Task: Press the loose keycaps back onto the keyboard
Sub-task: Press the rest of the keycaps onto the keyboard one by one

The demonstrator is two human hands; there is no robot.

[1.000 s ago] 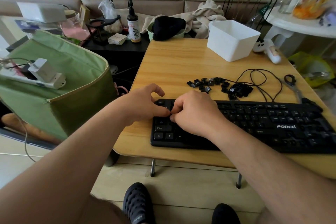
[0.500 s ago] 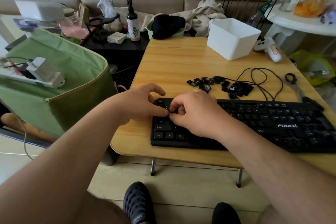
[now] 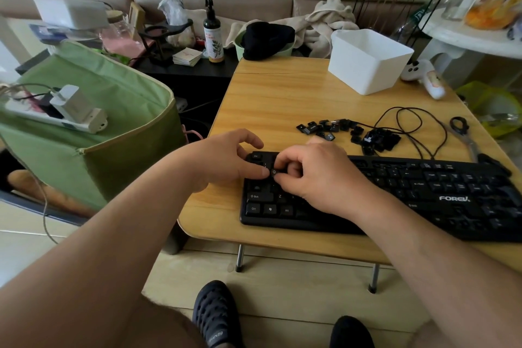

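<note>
A black keyboard (image 3: 423, 195) lies along the near edge of the wooden table (image 3: 282, 99). Both hands meet over its upper left corner. My right hand (image 3: 316, 175) pinches a small black keycap (image 3: 274, 172) marked Q between thumb and fingertips, just above the keys. My left hand (image 3: 226, 159) has its thumb tip touching that same keycap from the left, with its fingers curled over the keyboard's corner. A scatter of several loose black keycaps (image 3: 350, 133) lies on the table just behind the keyboard.
A thin black cable (image 3: 409, 124) loops beside the loose keycaps. A keycap puller (image 3: 463, 133) lies at the right. A white bin (image 3: 370, 61) and a white controller (image 3: 423, 76) stand at the back. A green fabric box (image 3: 93, 110) is left of the table.
My right hand has lifted slightly and turned, so the keycap it pinches now shows between both thumbs. My left hand stays at the keyboard's corner.
</note>
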